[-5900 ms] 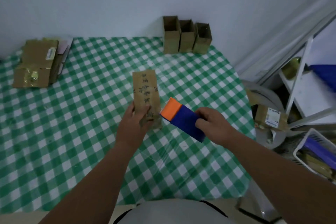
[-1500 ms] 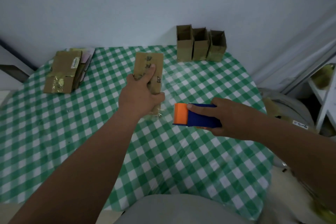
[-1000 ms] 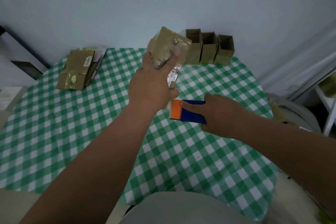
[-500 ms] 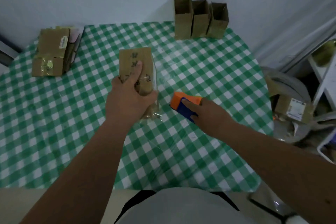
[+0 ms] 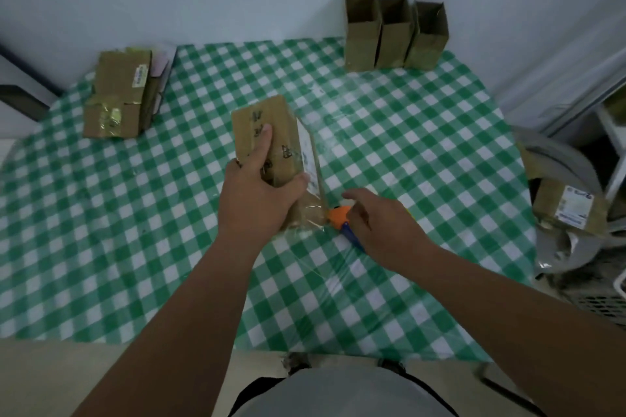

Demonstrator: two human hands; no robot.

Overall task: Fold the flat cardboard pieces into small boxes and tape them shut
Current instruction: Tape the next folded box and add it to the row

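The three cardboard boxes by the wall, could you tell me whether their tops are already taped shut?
No, the three boxes stand upright in a row at the table's far edge with their tops open and dark insides showing.

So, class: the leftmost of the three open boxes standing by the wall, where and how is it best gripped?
Pinch the leftmost open box front to back near its open top, coming from above and in front. Its right side touches the middle box and the wall stands close behind.

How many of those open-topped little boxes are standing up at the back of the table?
3. They stand in a row against the wall at the table's far edge: the left box, the middle box and the right box, each beside the next. None seems hidden behind them.
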